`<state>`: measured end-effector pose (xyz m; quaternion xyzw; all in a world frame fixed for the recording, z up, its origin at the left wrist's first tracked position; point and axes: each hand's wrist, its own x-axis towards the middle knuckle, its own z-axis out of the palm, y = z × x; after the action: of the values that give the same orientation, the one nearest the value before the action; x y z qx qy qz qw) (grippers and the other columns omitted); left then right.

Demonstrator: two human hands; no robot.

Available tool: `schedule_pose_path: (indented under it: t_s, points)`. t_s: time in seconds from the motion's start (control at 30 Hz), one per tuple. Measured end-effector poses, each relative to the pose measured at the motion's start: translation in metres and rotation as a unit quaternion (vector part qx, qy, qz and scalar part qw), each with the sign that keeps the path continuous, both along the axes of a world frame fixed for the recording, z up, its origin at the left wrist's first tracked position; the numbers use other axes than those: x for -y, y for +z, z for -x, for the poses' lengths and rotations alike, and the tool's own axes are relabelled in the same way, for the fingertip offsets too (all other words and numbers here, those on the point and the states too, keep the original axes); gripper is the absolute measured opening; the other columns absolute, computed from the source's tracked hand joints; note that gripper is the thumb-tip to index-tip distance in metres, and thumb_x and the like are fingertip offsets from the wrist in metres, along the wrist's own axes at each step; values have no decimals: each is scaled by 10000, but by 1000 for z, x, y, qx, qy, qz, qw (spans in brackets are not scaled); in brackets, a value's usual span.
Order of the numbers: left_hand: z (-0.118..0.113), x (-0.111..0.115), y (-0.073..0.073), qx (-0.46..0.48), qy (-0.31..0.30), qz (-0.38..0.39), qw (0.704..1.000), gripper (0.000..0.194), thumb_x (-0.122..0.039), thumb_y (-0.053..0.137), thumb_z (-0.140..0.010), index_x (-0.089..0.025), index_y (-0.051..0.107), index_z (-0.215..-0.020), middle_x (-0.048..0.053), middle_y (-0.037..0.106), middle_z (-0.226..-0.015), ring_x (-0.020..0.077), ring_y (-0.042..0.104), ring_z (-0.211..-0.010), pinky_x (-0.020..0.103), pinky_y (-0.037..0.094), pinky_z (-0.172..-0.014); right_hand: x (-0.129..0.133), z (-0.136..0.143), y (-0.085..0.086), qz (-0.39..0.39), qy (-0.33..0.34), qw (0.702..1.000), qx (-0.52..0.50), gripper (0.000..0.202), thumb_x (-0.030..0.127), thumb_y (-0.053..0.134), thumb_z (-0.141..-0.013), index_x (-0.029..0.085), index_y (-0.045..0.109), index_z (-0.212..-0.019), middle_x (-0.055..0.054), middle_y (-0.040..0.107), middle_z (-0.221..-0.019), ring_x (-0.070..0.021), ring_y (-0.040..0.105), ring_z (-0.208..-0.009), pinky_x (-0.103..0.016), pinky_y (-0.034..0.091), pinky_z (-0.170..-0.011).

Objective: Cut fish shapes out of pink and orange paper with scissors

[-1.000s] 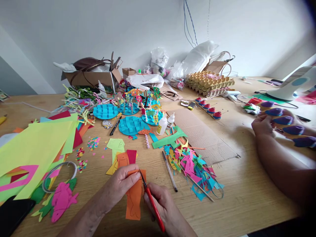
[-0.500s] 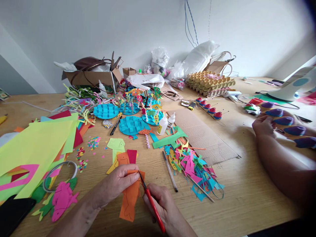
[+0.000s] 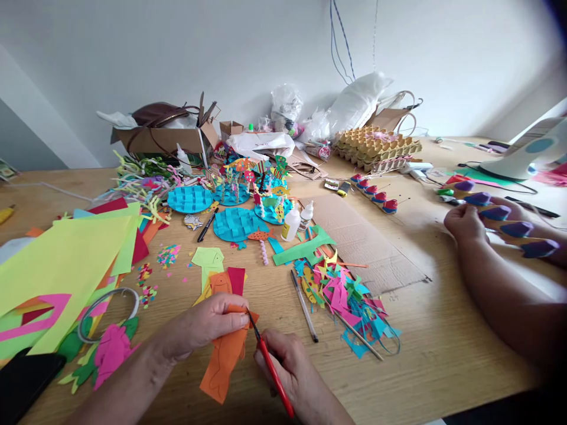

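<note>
Between thumb and fingers, my left hand (image 3: 217, 321) pinches a strip of orange paper (image 3: 221, 366) with a fish outline drawn on it. Its lower end hangs down toward me, tilted left. My right hand (image 3: 286, 360) grips red-handled scissors (image 3: 275, 375), whose blades meet the paper's upper edge beside my left thumb. Just beyond my left hand lie a dark red paper piece (image 3: 236, 280) and a pale green paper piece (image 3: 208, 258) with drawn lines. A pen (image 3: 305, 307) rests to the right, next to a heap of colourful paper scraps (image 3: 341, 295).
Yellow paper sheets (image 3: 80, 248), a tape roll (image 3: 108, 316) and pink paper fish (image 3: 110, 354) lie left. Blue discs (image 3: 239, 224) and glue bottles (image 3: 290, 225) stand ahead. Cardboard (image 3: 354, 236) lies right of them. At far right, another person's hand (image 3: 465, 223) holds a painted egg-carton strip (image 3: 496, 212).
The orange paper has turned, its lower end swinging left. My left hand has shifted slightly left, and the scissors moved a little with it. The other person's egg-carton strip has moved left and up.
</note>
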<state>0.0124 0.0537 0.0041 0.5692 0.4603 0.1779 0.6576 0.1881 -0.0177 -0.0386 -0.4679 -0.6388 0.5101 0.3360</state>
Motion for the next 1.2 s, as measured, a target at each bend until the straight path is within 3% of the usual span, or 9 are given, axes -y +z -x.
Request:
schedule_pose_path:
  t_s: [0.2, 0.63, 0.77, 0.9, 0.93, 0.97, 1.07, 1.13, 1.2]
  points:
    - [-3, -5, 7, -27, -89, 5, 996, 218, -354, 533, -733, -166, 531, -624, -63, 362, -578, 106, 321, -567, 204, 262, -510, 0, -2, 0, 4, 4, 1000, -14, 332, 305, 407, -892, 192, 310, -595, 60, 283, -567, -90, 272, -526, -213, 226, -473]
    - [1, -14, 10, -36, -146, 40, 988, 204, -331, 519, -737, -173, 463, -620, -80, 324, -548, 92, 260, -521, 215, 181, -472, 1, -2, 1, 27, 13, 999, -29, 346, 294, 425, -885, 192, 301, -579, 62, 256, -559, -84, 245, -513, -209, 199, -442]
    - [3, -10, 9, 5, -84, 36, 996, 233, -360, 610, -724, -157, 541, -634, -60, 413, -593, 98, 343, -572, 193, 263, -518, 1, -2, -3, 38, 1, 998, -44, 365, 346, 422, -891, 191, 315, -579, 57, 279, -561, -85, 267, -513, -201, 215, -438]
    - [7, 4, 3, 111, 80, 87, 987, 308, -485, 603, -749, -210, 642, -881, 2, 594, -826, 157, 509, -769, 237, 398, -696, -1, 3, -9, 83, -45, 992, -89, 451, 531, 416, -860, 195, 356, -566, 60, 322, -502, -76, 313, -430, -188, 232, -382]
    - [8, 9, 1, 150, 97, 92, 980, 343, -523, 573, -761, -226, 643, -919, 13, 606, -859, 172, 521, -799, 256, 410, -716, -1, 5, -9, 102, -55, 987, -110, 475, 583, 411, -841, 196, 371, -569, 64, 329, -477, -73, 316, -399, -184, 232, -362]
    - [10, 14, -3, 187, 105, 86, 973, 394, -567, 545, -759, -233, 642, -945, 26, 614, -883, 187, 529, -823, 277, 417, -740, -2, 7, -9, 120, -64, 982, -132, 495, 625, 409, -821, 195, 387, -576, 69, 336, -450, -70, 314, -369, -180, 229, -343]
    - [16, 29, -18, 227, 45, 28, 972, 582, -648, 634, -614, -255, 617, -1043, 45, 629, -908, 213, 544, -815, 303, 426, -746, -4, 12, -7, 148, -82, 966, -197, 526, 693, 430, -767, 190, 425, -611, 84, 351, -383, -57, 295, -300, -164, 220, -304]
    - [17, 37, -29, 198, 11, -57, 979, 678, -620, 744, -473, -234, 627, -1018, 62, 616, -927, 246, 531, -862, 326, 417, -783, -5, 15, -2, 150, -94, 958, -226, 525, 693, 454, -755, 186, 436, -621, 88, 363, -369, -48, 285, -285, -153, 221, -294]
    - [13, 42, -36, 158, 32, -127, 979, 669, -592, 770, -457, -237, 623, -1006, 65, 602, -956, 263, 510, -921, 335, 397, -834, -7, 19, 4, 146, -102, 954, -241, 518, 681, 478, -748, 182, 438, -615, 87, 370, -376, -43, 283, -289, -145, 229, -294]
